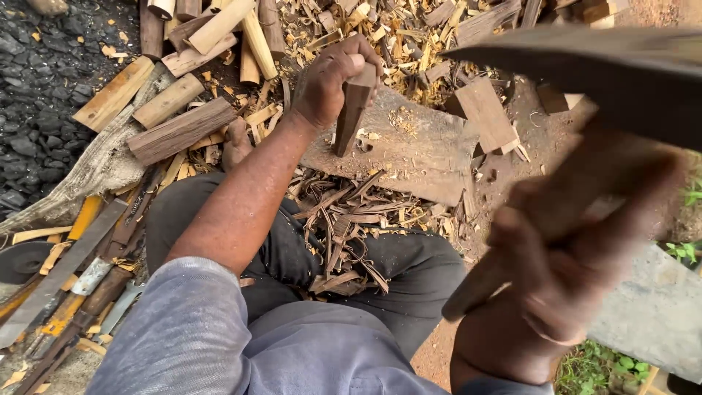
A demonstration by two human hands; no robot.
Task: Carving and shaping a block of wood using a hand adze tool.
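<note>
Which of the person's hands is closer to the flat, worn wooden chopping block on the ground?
Left. The left hand stands a dark wooden piece upright on the chopping block; the right hand is raised near the camera, gripping a wooden-handled blade.

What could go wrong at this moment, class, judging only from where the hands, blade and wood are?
1. The left hand grips the top of the upright wood piece; a blow there could catch its fingers.
2. The raised blade in the right hand is blurred, so aim may be imprecise.
3. The piece stands on end on the chopping block and could tip.
</note>
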